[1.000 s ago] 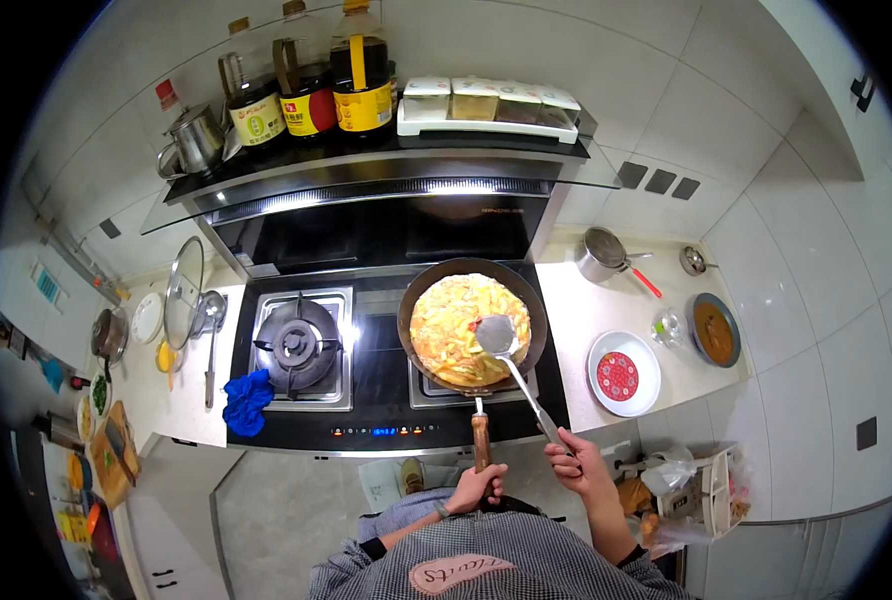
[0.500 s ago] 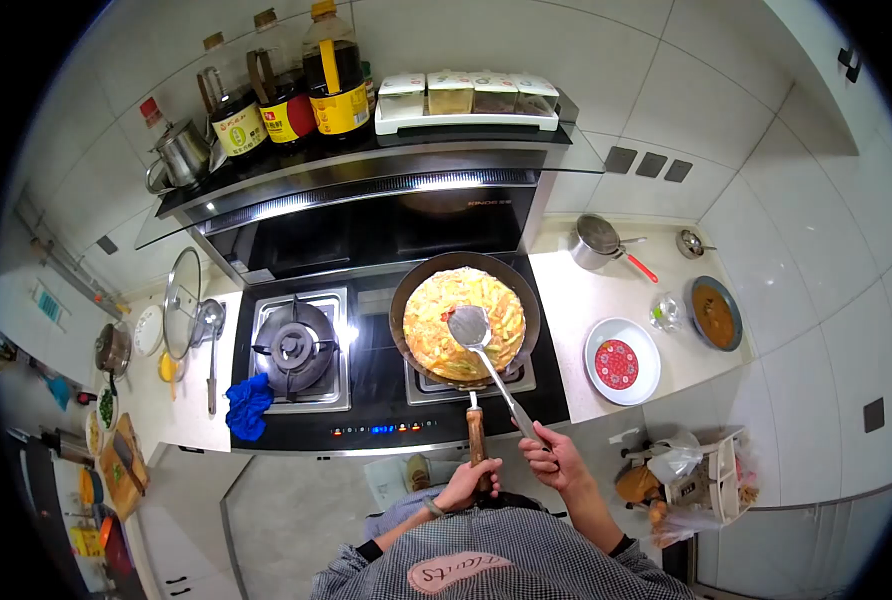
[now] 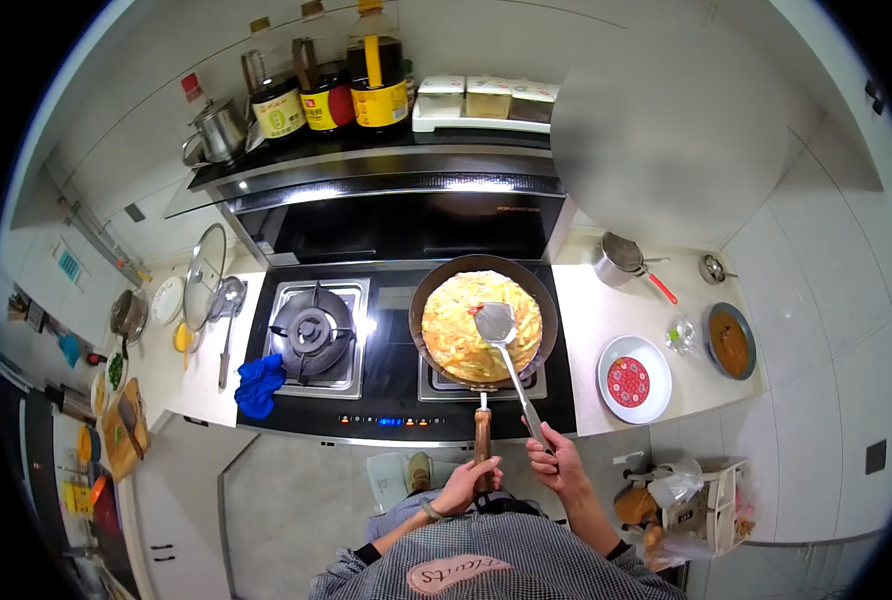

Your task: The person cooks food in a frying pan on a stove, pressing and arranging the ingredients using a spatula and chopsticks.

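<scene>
My left hand (image 3: 469,485) is wrapped around the wooden handle (image 3: 482,435) of a dark frying pan (image 3: 550,318) on the right burner. A round, yellowish, egg-like pancake with green and orange bits (image 3: 456,325) covers most of the pan's bottom. In my right hand (image 3: 556,462) is a metal spatula (image 3: 496,322), gripped by its long handle. Its flat blade overlaps the middle of the food, close to a small red bit.
Left of the pan are a bare burner (image 3: 312,332) and a blue cloth (image 3: 259,386). A white bowl with a red patterned base (image 3: 634,400), a small saucepan (image 3: 618,258) and a bowl of brown liquid (image 3: 730,341) stand on the right counter. Sauce bottles (image 3: 377,85) line the shelf above.
The head view has shifted, so the stove and counters appear farther right. Both hands keep their grips, and the spatula blade stays over the food. A grey blurred patch now covers the upper right.
</scene>
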`<move>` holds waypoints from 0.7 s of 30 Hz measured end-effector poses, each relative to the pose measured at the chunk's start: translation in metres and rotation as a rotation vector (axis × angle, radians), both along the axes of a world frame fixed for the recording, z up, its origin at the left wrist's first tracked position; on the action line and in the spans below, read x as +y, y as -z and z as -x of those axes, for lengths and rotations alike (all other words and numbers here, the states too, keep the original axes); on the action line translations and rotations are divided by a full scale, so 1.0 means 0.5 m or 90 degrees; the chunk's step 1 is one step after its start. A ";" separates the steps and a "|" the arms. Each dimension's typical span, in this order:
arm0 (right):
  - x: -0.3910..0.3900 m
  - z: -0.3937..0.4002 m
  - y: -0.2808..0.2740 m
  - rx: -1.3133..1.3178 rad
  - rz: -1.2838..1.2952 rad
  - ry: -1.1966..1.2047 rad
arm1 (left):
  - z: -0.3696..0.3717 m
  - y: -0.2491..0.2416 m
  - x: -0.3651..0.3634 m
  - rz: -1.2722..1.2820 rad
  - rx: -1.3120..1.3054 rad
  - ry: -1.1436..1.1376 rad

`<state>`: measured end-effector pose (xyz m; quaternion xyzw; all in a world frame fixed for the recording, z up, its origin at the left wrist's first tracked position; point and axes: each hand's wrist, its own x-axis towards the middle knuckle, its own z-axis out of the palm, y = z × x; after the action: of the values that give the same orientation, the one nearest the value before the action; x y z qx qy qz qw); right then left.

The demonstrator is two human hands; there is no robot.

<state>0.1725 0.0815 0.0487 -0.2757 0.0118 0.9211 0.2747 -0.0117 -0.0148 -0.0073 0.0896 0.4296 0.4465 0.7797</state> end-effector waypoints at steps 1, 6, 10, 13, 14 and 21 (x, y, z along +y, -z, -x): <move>0.001 0.002 0.000 -0.045 -0.039 0.003 | 0.003 -0.002 -0.002 -0.003 -0.025 -0.040; 0.008 0.006 0.020 -0.198 -0.164 -0.047 | 0.028 -0.008 -0.024 0.004 -0.143 -0.118; 0.023 0.023 0.046 -0.186 -0.164 -0.065 | 0.042 0.047 -0.079 0.011 0.003 -0.247; 0.030 0.033 0.060 -0.174 -0.179 -0.071 | 0.074 0.055 -0.128 0.082 -0.068 -0.314; 0.033 0.037 0.060 -0.172 -0.182 -0.082 | 0.084 0.060 -0.142 0.080 -0.069 -0.326; 0.033 0.026 0.071 -0.276 -0.143 -0.079 | 0.182 0.102 -0.281 0.085 -0.117 -0.506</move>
<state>0.1596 0.0979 0.0131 -0.4345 -0.1668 0.8511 0.2429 -0.1028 -0.1555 -0.0581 -0.1746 0.3872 0.6899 0.5862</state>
